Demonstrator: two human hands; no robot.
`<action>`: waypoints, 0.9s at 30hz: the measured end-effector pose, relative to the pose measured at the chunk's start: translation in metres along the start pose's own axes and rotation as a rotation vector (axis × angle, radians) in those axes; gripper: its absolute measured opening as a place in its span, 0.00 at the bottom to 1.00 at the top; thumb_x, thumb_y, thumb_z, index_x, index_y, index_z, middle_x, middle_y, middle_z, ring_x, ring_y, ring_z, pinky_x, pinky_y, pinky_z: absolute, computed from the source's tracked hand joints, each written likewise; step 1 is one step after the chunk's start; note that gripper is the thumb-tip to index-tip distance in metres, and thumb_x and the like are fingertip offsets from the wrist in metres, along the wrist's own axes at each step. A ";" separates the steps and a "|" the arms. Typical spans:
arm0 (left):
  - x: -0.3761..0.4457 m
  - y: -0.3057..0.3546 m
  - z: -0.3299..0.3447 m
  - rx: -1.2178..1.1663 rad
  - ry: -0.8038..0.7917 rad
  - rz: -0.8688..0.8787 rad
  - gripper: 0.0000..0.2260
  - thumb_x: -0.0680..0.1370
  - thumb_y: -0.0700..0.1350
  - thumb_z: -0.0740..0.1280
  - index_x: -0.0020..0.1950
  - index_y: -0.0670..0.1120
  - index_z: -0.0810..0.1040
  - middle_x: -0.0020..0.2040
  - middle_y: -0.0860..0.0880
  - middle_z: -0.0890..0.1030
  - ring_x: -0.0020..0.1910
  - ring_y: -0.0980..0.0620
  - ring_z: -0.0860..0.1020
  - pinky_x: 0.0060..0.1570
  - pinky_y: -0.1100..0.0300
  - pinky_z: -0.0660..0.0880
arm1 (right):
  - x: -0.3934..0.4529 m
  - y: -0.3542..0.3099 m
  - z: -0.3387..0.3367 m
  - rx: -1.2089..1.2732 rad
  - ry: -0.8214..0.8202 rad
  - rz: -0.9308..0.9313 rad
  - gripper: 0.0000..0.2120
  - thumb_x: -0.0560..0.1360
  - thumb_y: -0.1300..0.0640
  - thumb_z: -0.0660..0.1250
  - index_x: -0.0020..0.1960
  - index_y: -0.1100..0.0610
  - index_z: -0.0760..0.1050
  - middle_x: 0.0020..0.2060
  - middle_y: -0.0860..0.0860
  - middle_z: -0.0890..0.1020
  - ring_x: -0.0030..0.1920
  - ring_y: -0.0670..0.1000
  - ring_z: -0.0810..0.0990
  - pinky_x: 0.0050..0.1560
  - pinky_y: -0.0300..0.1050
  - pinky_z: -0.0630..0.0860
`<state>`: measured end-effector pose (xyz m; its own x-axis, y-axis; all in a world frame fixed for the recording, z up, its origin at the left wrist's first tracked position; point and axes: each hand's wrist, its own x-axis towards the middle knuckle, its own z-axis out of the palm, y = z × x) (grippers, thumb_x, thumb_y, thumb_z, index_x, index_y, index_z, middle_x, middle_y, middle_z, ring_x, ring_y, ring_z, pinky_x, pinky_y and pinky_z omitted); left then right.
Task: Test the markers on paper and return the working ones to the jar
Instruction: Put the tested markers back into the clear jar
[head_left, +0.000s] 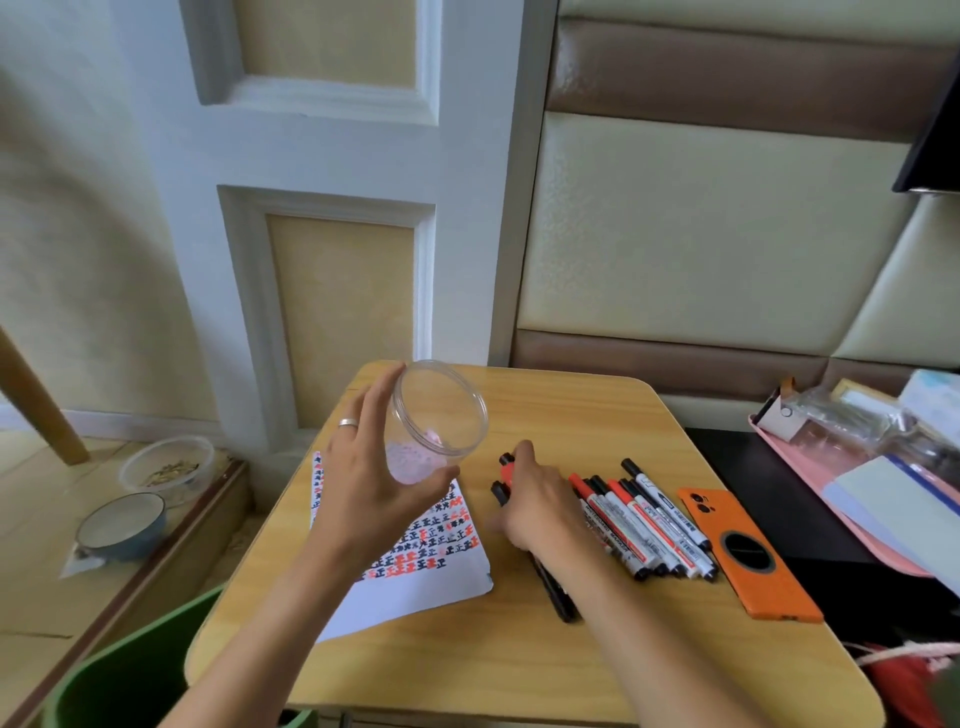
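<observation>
Phone lies just beside loose markers.

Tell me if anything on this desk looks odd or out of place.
The clear jar is off the table, tilted in the left hand, with no markers in it. The paper lies askew. One black marker lies apart from the row of markers, under the right hand.
</observation>
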<state>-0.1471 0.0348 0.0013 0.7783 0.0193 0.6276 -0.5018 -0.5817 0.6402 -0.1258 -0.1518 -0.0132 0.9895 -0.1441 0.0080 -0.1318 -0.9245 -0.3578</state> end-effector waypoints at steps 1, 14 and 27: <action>0.001 -0.001 -0.002 0.004 -0.001 -0.003 0.47 0.67 0.51 0.82 0.79 0.63 0.59 0.73 0.57 0.65 0.67 0.53 0.68 0.66 0.45 0.70 | -0.001 -0.002 -0.006 0.072 0.011 0.008 0.33 0.73 0.57 0.76 0.70 0.55 0.60 0.50 0.54 0.78 0.46 0.57 0.80 0.36 0.49 0.79; 0.004 -0.002 0.014 0.456 -0.101 0.271 0.51 0.62 0.59 0.80 0.82 0.57 0.59 0.69 0.47 0.69 0.68 0.46 0.68 0.67 0.50 0.56 | -0.006 -0.032 -0.098 1.284 0.592 -0.189 0.19 0.74 0.63 0.71 0.61 0.53 0.70 0.42 0.46 0.77 0.34 0.39 0.77 0.33 0.31 0.74; 0.006 0.003 0.027 0.095 0.063 0.142 0.44 0.66 0.61 0.78 0.79 0.57 0.64 0.66 0.53 0.71 0.66 0.53 0.71 0.61 0.54 0.66 | 0.010 -0.046 -0.054 1.424 0.350 -0.265 0.21 0.74 0.61 0.74 0.64 0.51 0.72 0.48 0.48 0.81 0.46 0.45 0.83 0.47 0.41 0.80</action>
<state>-0.1332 0.0111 -0.0050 0.6758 -0.0191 0.7369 -0.5645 -0.6562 0.5007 -0.1127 -0.1297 0.0535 0.8838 -0.2973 0.3613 0.4161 0.1462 -0.8975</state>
